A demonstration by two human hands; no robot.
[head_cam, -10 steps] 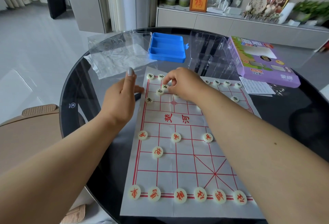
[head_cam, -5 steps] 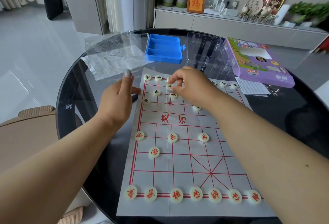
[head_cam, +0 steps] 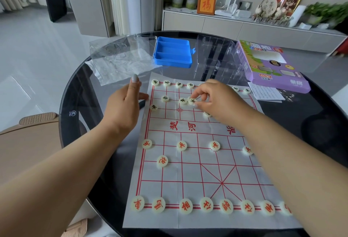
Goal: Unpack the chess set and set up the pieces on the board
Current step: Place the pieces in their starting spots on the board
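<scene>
While my right hand (head_cam: pixel 216 99) pinches a black-marked piece (head_cam: pixel 192 101) over the far half of the board (head_cam: pixel 197 176) on the table (head_cam: pixel 84 104), my left hand (head_cam: pixel 124 104) hovers open beside it, with the red side largely placed and several far pieces seemingly left.

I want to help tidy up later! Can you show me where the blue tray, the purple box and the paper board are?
blue tray (head_cam: pixel 172 64): head view, front wall.
purple box (head_cam: pixel 271 81): head view, top face near front.
paper board (head_cam: pixel 190 174): head view, bare square near the middle.

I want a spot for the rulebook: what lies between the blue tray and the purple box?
A clear plastic insert stands between blue tray and purple box, in the head view.
</scene>
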